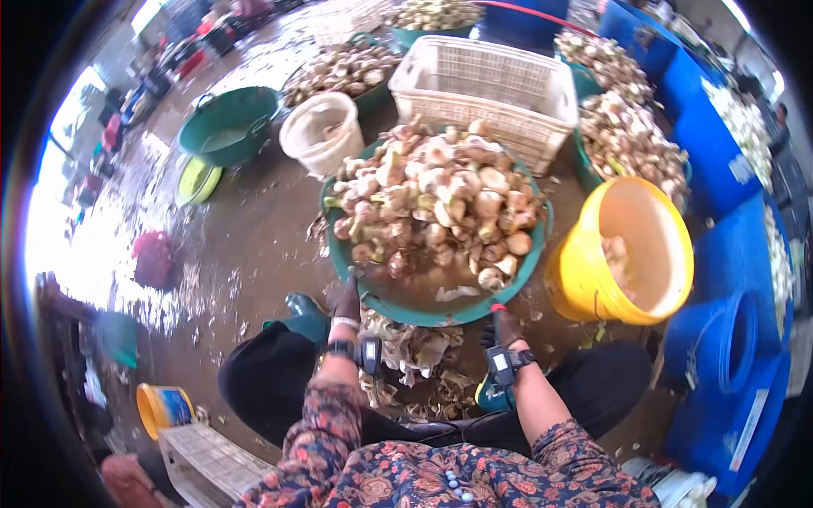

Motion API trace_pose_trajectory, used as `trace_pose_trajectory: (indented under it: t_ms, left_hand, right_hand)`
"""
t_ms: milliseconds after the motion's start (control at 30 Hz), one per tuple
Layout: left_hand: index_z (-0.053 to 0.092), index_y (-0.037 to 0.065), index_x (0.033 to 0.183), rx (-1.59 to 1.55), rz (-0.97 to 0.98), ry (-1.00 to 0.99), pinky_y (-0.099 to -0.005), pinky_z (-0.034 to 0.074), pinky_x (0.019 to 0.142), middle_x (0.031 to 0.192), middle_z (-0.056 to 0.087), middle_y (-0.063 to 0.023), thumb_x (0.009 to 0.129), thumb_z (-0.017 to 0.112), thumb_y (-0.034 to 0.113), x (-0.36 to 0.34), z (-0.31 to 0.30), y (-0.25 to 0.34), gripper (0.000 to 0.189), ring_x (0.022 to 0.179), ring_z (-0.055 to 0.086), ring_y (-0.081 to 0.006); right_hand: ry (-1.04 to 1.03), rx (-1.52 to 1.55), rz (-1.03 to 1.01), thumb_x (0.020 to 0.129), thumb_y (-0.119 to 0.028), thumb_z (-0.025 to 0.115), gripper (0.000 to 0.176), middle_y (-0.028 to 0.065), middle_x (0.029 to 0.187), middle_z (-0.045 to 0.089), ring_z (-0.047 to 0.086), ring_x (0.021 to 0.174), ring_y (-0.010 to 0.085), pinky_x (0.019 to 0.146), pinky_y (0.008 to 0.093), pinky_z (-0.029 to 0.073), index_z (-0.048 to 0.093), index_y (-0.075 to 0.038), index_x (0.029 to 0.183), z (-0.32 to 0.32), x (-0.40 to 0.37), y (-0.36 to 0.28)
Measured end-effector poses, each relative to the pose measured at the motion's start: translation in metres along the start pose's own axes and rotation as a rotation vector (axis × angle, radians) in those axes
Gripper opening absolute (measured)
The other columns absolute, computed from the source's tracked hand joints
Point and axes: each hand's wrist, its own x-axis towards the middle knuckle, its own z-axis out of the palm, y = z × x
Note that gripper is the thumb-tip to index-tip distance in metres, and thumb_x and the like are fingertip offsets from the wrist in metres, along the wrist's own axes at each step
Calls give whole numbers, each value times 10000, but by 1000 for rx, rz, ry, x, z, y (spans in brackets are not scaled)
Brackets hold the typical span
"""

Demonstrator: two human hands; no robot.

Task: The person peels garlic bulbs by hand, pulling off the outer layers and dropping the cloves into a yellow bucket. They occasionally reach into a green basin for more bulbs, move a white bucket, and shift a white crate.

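left hand and right hand touch the green basin rim, grip unclear.

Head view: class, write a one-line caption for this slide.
Seated worker's left hand and right hand at the near rim of a green tub heaped with pale bulbous produce, a yellow bucket alongside.

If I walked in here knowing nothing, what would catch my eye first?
The big green basin heaped with pale bulbs, dead centre, with the left hand and right hand at its near rim. Then the bright yellow bucket to its right, and the white crate behind.
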Motion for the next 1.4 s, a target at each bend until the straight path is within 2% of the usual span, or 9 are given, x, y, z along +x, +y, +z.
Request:
trace_pose_trajectory:
  t_ms: [133, 200, 233, 333, 467, 700, 1067, 1267, 1400]
  left_hand:
    - [628, -80, 851, -190, -64, 378, -435, 450, 707, 849, 632, -264, 766, 589, 511, 75, -23, 37, 598, 857, 609, -364]
    - [570, -107, 1034, -476, 62, 239, -392, 457, 759, 965, 624, -244, 788, 561, 536, 164, -26, 24, 688, 886, 605, -322]
    - [563, -97, 1059, -376, 19, 194, -384, 456, 765, 984, 626, -210, 796, 559, 535, 197, -35, 33, 684, 880, 601, -289]
    - [588, -59, 1041, -356, 92, -87, -359, 461, 748, 972, 634, -163, 796, 556, 557, 264, -57, 61, 664, 848, 600, -246]
    - [639, -9, 936, -667, 80, -571, -281, 453, 648, 869, 642, -55, 856, 505, 526, 260, -56, 95, 556, 724, 560, -151]
    - [555, 9, 1060, 356, 863, -68, -434, 461, 606, 789, 613, -237, 848, 541, 272, 260, -42, 74, 339, 707, 610, -340]
    - [498, 32, 1130, 286, 556, -73, -443, 486, 673, 910, 619, -230, 831, 549, 219, 114, -65, -29, 356, 826, 597, -409]
    - [460, 6, 1197, -256, 204, -205, -391, 493, 624, 889, 629, -224, 816, 582, 182, 165, -54, -134, 436, 764, 631, -325]
    - [615, 2, 1032, -540, -168, -231, -283, 467, 588, 838, 643, -51, 899, 484, 402, 113, -89, -50, 441, 696, 592, -147]
  right_hand:
    - [335, -83, -294, 788, -477, 560, 453, 55, 634, 537, 492, 536, 171, 483, 347, 399, 568, -35, 691, -32, 111, 16]
    - [449, -50, -548, 799, -412, 564, 460, 19, 575, 494, 427, 556, 141, 480, 364, 348, 551, 4, 604, -13, 67, -26]
    - [427, -18, -374, 806, -407, 551, 427, 35, 696, 543, 452, 644, 146, 564, 345, 403, 603, 16, 769, -8, 61, -38]
    - [688, 18, -841, 852, -175, 510, 406, 93, 1065, 548, 493, 913, 190, 820, 318, 416, 472, 39, 1195, -4, 129, 2]
    - [693, 171, -553, 874, -179, 517, 383, 113, 1067, 566, 516, 893, 205, 811, 319, 415, 476, 42, 1184, 23, 81, -23]
    - [807, -29, -645, 875, -220, 550, 335, 110, 919, 627, 546, 785, 193, 734, 332, 442, 545, 41, 1086, 26, 68, -33]
    - [714, -324, -477, 818, -244, 591, 299, 150, 876, 651, 605, 780, 240, 712, 356, 454, 595, 2, 988, -26, 94, -14]
    - [697, -230, -579, 815, -304, 602, 365, 186, 900, 632, 600, 862, 305, 766, 391, 442, 581, 14, 992, -12, 62, 35]
    - [743, -499, -477, 795, -288, 596, 465, 254, 1022, 561, 526, 1000, 385, 864, 421, 406, 501, 62, 1086, -13, 34, 4]
